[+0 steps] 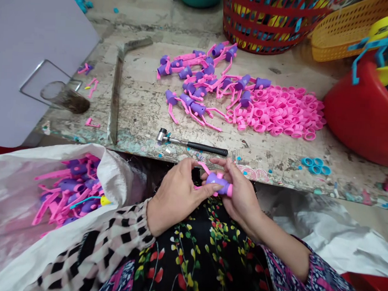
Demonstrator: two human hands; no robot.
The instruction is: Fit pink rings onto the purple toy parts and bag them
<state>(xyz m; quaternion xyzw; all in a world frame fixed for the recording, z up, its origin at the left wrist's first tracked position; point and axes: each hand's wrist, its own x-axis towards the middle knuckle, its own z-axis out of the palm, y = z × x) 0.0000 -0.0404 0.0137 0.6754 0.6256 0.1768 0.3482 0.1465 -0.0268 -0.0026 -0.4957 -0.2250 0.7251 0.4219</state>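
Observation:
A purple and pink plastic piece (218, 183) is between my two hands, above my lap. My left hand (182, 192) grips it from the left, thumb across its purple body. Around its right side, where a pink ring shows, curl the fingers of my right hand (241, 192). Beyond my hands a small hammer (194, 145) lies on the worn bench (141, 104). Similar purple and pink pieces (200, 79) are heaped behind it, touching a pile of pink rings (282, 113) on their right.
An open white sack (111, 169) at the left holds more pieces. Red baskets (260, 26) (359, 114) and a yellow basket (338, 31) stand behind and right. A glass (64, 97) is tipped beside a metal bar (115, 90). Blue rings (315, 169) lie near the bench edge.

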